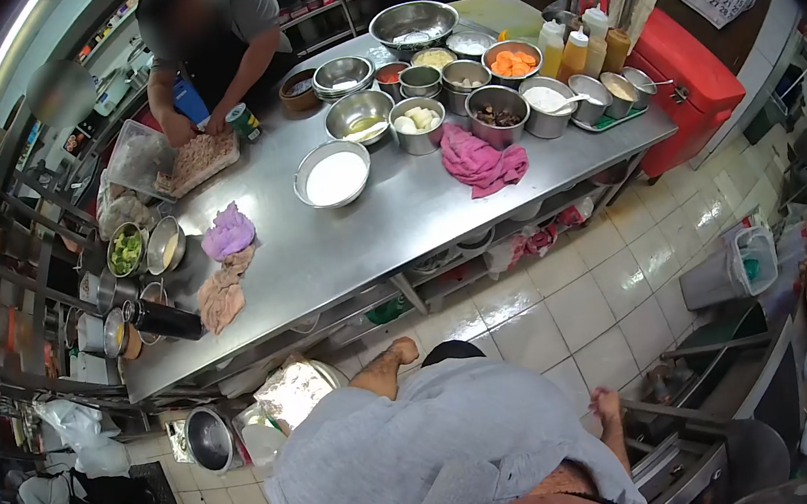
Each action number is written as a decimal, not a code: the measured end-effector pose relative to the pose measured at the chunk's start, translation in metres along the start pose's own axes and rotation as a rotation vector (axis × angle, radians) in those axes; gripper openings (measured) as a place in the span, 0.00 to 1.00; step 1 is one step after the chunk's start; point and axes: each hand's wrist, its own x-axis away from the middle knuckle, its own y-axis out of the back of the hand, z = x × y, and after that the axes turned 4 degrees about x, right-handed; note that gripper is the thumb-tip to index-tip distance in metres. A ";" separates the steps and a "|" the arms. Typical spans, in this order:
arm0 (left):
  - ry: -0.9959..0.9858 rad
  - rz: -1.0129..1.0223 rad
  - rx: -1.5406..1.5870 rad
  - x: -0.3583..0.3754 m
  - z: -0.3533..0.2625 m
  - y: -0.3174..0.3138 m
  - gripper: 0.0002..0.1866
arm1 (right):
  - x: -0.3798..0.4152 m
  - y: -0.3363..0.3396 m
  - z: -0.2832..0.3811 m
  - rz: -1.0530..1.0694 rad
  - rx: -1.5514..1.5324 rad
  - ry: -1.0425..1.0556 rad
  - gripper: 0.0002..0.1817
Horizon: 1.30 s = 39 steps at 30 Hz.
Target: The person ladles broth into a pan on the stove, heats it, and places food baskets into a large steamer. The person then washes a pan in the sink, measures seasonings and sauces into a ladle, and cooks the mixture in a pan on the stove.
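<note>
My left hand (401,351) hangs below the front edge of the steel table (314,263), fingers curled in, with no object visible in it. My right hand (604,403) is low at my other side over the floor, its fingers also curled and nothing seen in them. Neither hand touches the table. Nearest on the tabletop are a bowl of white powder (334,176), a pink cloth (481,160), a purple cloth (228,232) and a brown cloth (222,292). Metal containers hold orange pieces (512,63), white pieces (417,120) and dark pieces (496,118).
Across the table a co-worker (227,47) has both hands at a tray of shredded food (201,162). Squeeze bottles (573,57) stand by a red cooler (687,96). A black cylinder (163,320) lies at the left. A metal bowl (209,439) and grey bin (719,274) are below.
</note>
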 end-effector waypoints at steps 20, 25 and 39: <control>-0.536 0.020 0.053 -0.247 -0.238 0.122 0.13 | -0.096 0.067 0.030 0.051 0.240 -0.050 0.09; -0.699 0.046 0.277 -0.278 -0.302 0.187 0.13 | -0.140 0.103 -0.020 -0.162 -0.134 -0.060 0.12; -0.522 0.238 -0.166 -0.385 -0.357 0.170 0.15 | -0.140 0.117 0.122 -0.233 0.340 -0.375 0.19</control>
